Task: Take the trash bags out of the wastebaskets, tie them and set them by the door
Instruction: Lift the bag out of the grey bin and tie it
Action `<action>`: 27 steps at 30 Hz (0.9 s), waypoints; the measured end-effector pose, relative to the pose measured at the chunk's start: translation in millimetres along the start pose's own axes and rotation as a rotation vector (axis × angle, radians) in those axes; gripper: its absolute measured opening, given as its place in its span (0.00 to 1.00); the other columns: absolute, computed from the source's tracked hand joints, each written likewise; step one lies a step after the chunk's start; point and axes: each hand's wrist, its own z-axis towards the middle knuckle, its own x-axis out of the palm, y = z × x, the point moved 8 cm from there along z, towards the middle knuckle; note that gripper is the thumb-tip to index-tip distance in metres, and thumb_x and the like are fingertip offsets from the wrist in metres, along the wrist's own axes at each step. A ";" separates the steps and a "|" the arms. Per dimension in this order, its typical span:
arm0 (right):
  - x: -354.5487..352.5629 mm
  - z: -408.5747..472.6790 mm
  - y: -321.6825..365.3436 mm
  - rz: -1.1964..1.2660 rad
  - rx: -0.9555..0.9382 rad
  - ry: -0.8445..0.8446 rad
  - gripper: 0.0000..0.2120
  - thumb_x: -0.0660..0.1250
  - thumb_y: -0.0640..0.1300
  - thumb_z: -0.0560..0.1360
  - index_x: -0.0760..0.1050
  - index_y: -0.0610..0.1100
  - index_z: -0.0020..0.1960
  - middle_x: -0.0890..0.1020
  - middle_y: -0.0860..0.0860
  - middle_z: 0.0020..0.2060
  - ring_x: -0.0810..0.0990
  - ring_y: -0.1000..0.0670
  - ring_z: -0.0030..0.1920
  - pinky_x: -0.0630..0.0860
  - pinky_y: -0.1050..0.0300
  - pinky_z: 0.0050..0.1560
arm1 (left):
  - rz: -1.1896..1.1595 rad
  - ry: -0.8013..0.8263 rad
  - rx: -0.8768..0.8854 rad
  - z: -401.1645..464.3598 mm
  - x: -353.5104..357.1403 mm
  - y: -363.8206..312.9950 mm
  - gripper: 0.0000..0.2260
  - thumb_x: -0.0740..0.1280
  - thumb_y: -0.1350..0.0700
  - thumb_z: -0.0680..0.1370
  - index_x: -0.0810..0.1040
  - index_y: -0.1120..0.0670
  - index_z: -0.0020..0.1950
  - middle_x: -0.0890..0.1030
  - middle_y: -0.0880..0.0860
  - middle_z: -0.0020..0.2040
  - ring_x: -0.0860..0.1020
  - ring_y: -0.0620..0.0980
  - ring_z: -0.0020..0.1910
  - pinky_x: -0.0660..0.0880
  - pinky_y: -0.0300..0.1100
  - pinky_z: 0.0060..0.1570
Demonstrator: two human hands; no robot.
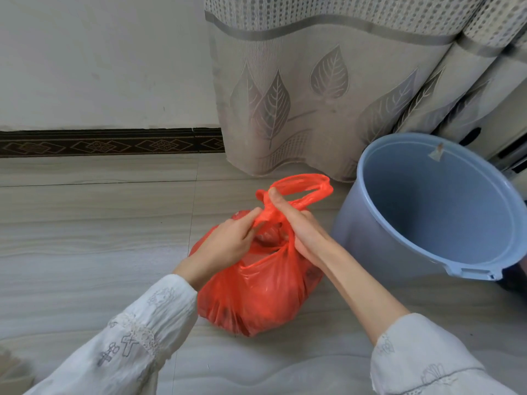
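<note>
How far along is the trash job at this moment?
Done: the red bag is out of the blue wastebasket, which looks empty, and sits on the floor. In hand: left hand and right hand grip its handles mid-tie. Left: finishing the knot and setting it by the door, which isn't in view.

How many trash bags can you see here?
1. The red trash bag sits on the floor left of the blue wastebasket, with both hands, left and right, gripping its handles. Others may be outside the view.
</note>
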 end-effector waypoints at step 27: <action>-1.2 -18.2 48.9 -0.821 -0.453 -0.149 0.16 0.67 0.46 0.74 0.80 0.36 0.33 0.78 0.43 0.34 0.78 0.46 0.37 0.70 0.58 0.40 | -0.763 0.450 -0.330 -5.9 6.1 1.7 0.10 0.69 0.50 0.72 0.76 0.56 0.42 0.75 0.49 0.33 0.74 0.45 0.33 0.72 0.37 0.38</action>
